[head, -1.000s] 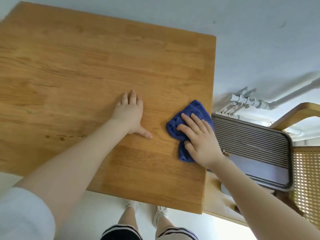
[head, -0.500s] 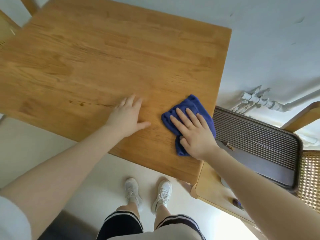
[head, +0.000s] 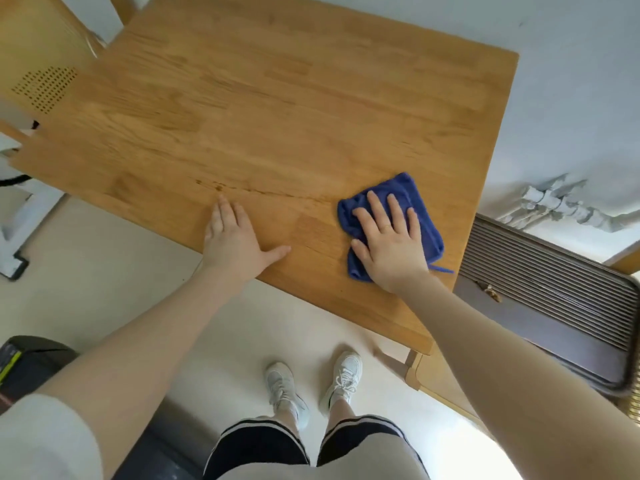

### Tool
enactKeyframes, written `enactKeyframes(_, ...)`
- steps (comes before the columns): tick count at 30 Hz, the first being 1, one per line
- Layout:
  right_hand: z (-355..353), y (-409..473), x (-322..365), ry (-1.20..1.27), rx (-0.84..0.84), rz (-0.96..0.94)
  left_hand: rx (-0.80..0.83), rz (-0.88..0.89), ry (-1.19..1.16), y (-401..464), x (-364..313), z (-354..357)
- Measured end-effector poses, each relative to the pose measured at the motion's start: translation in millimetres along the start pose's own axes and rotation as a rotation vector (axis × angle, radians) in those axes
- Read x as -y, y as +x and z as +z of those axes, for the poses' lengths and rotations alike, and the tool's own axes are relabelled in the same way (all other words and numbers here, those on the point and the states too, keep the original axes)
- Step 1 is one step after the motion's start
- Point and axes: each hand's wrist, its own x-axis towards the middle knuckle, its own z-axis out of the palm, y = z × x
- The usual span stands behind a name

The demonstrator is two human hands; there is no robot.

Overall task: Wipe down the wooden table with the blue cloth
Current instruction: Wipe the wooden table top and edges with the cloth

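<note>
The wooden table (head: 277,109) fills the upper middle of the head view, with a thin dark streak across its near part. A folded blue cloth (head: 424,209) lies near the table's right front corner. My right hand (head: 389,242) presses flat on the cloth, fingers spread, covering its lower middle. My left hand (head: 233,237) rests flat on the bare wood near the front edge, thumb out toward the cloth, holding nothing.
A grey ribbed radiator (head: 554,299) stands right of the table, with white pipes (head: 557,206) on the wall behind. A wooden chair (head: 45,64) sits at the far left. A dark bin (head: 31,368) is at lower left. My feet (head: 311,386) stand on the pale floor.
The view has tilted down and back, showing more floor and my legs. My right hand with the cloth and my left hand sit closer to the table's front edge.
</note>
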Motion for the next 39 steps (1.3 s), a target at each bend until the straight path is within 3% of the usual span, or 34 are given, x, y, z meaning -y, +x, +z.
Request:
enactKeyframes(3,10,-39,27,-0.009,0.006,-0.272,0.039,-0.055,0.027,6,9,3)
enactKeyframes(5,11,-38,25,0.0,0.038,-0.359,0.029,-0.059,0.048,7,10,2)
enactKeyframes(7,8,-18,16,0.0,0.009,-0.32,0.002,-0.028,0.07,10,9,0)
enactKeyframes(11,-1,42,11,0.079,0.007,0.033,0.054,-0.018,0.103,22,10,0)
enactKeyframes(14,-7,59,16,0.076,0.034,0.174,0.104,-0.029,0.074,25,9,-2)
enactKeyframes(22,11,-7,75,0.01,0.068,-0.05,0.086,-0.019,0.063,21,7,-7)
enactKeyframes(31,-5,102,53,0.081,0.024,0.27,0.091,0.164,0.195,28,31,-20)
enactKeyframes(36,13,36,107,0.051,0.022,0.166,0.137,0.326,0.203,41,46,-41)
enactKeyframes(39,13,28,112,0.035,0.048,0.125,0.085,0.382,0.128,54,55,-47)
